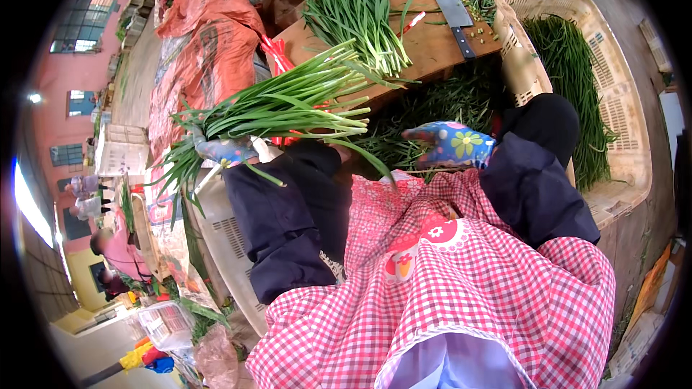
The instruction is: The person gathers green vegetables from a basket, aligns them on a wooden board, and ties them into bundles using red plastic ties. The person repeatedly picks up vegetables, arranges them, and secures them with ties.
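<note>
A bunch of green chive-like leaves (281,102) rests across my left hand (224,148), which grips it near its leafy end. Pale cut stems point right, towards the board. My right hand (457,143), in a blue flowered glove, hovers over my lap and is slightly blurred; I see nothing held in it, and its fingers look spread. Ahead, a wooden cutting board (432,46) carries a second bunch of leaves (362,21) and a cleaver (453,16) with a black handle. Near the cleaver lies a red and white strip (413,22).
At right, a cream plastic crate (630,135) holds long loose leaves (567,81). Leaf scraps (432,108) cover the ground below the board. Red ties (278,56) hang at its left edge. Orange woven sacks (216,38) lie left; another crate (232,243) stands beside my left leg. People work farther left.
</note>
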Tool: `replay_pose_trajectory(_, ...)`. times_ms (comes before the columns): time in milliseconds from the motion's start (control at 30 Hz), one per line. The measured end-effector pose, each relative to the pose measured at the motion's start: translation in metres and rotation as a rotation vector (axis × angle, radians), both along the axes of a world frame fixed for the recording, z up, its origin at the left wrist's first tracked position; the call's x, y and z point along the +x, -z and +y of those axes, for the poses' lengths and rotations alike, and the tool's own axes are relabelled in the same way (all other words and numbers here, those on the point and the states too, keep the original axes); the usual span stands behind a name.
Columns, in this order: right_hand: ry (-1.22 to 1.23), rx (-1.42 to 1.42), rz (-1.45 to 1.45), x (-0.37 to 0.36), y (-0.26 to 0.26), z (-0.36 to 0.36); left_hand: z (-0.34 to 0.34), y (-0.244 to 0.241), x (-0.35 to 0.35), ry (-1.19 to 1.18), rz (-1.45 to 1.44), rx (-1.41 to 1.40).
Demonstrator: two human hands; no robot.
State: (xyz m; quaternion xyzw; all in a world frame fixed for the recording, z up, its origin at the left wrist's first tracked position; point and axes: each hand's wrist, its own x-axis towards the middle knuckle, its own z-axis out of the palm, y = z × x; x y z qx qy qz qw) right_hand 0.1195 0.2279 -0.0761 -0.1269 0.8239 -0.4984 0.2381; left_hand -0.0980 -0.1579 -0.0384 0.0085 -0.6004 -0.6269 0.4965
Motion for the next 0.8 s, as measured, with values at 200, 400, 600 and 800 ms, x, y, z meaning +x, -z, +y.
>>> replay_pose_trajectory(200,0.167,-0.812,-0.354,-0.022,-0.024,-0.088,0.032,-0.017,0.017,0.322,-0.090,0.401)
replay_pose_trajectory(400,0.203,-0.860,-0.476,-0.018,-0.022,-0.076,0.033,-0.020,0.025,0.421,-0.125,0.505)
replay_pose_trajectory(600,-0.266,0.122,0.173,-0.003,0.014,0.015,0.040,-0.024,0.026,0.499,-0.140,0.615)
replay_pose_trajectory(800,0.215,-0.214,0.042,0.009,-0.038,-0.024,0.038,-0.035,0.031,0.530,-0.155,0.720)
